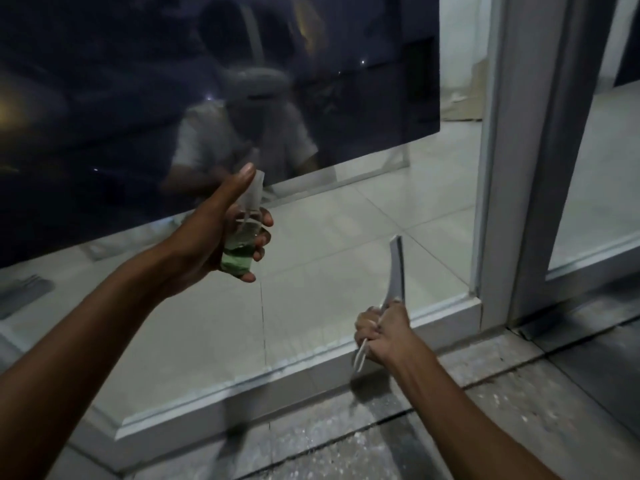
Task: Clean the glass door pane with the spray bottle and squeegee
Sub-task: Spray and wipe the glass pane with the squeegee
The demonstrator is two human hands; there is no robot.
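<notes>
The glass door pane (311, 237) fills most of the view, its upper part dark and mirror-like, its lower part showing pale floor tiles (363, 216) behind it, and its bottom edge sitting in a pale frame (242, 400) that runs along the speckled concrete floor (519, 393). The left hand (214, 233) is raised in front of the lower middle of the pane, forearm stretched forward from the lower left corner of the view, and it grips the spray bottle (242, 244): the fingers curl round the clear body, which holds a little green liquid at the bottom, and the thumb points upward beside the white spray head. Whether the bottle touches the glass cannot be told. The right hand (384, 336) sits lower and to the right, near the bottom frame, its forearm coming in from the lower right corner. Its fingers are wrapped tight around the handle of the squeegee (396, 268), whose pale blade stands roughly upright above the fist, close to the pane; contact with the glass is unclear. To the right stands a grey vertical door post (519, 168).
</notes>
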